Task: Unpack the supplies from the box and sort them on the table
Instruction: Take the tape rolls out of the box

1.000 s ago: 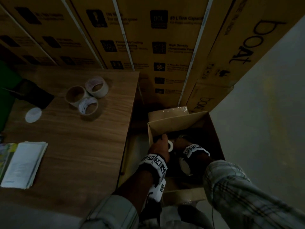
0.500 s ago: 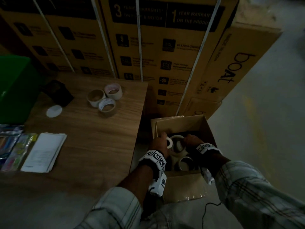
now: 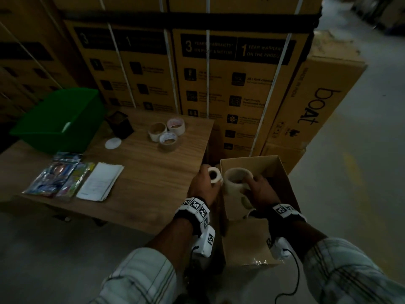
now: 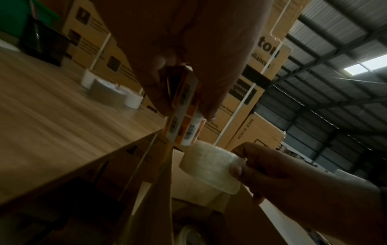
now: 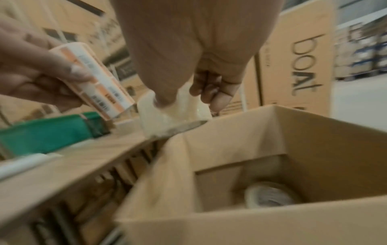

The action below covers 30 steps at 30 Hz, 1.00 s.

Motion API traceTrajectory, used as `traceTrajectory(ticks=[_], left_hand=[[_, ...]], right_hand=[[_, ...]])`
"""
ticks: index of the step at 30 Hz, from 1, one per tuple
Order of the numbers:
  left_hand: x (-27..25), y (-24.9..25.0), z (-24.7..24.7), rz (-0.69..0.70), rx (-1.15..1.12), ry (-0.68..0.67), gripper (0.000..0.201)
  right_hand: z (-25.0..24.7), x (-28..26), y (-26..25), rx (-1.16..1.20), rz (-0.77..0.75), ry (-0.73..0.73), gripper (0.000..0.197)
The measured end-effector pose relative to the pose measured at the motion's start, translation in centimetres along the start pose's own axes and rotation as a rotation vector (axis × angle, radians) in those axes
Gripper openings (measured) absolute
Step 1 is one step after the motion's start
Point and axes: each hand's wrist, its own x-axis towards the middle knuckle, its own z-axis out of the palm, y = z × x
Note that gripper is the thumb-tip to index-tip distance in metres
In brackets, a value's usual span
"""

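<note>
On the wooden worktop [image 3: 140, 181], three rolls of tape [image 3: 166, 132] sit grouped. Beside its right edge, the left hand [image 3: 202, 185] grips a small white roll of orange-printed labels [image 3: 214, 174]. Over the open brown cardboard box [image 3: 282, 185], the right hand [image 3: 259, 189] clasps a wide, seemingly translucent tape roll [image 3: 235, 179].

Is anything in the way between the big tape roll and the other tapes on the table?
Nothing visible blocks it. The right hand holds the tape roll above the box; bare wooden table lies before the three tape rolls.
</note>
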Motion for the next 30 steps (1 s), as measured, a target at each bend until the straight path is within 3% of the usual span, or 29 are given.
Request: traceTrajectory(ticks=[6, 13, 21, 30], left_hand=[[-0.6, -2.5, -5.8, -0.072, 0.068, 0.103, 0.051], [-0.5, -9.5, -13.2, -0.207, 0.157, 0.161, 0.054], [1.4, -19.2, -20.5, -0.247, 0.267, 0.053, 0.064], [6.3, -24.3, -22.0, -0.18, 0.321, -0.06, 0.061]], right_hand=[[-0.2, 0.6, -7.5, 0.072, -0.018, 0.024, 0.044], [2.0, 3.2, -15.9, 0.1, -0.073, 0.006, 0.035], [6.1, 6.8, -26.2, 0.014, -0.066, -0.048, 0.043], [11.0, 8.9, -30.3, -0.045, 0.092, -0.044, 0.058]])
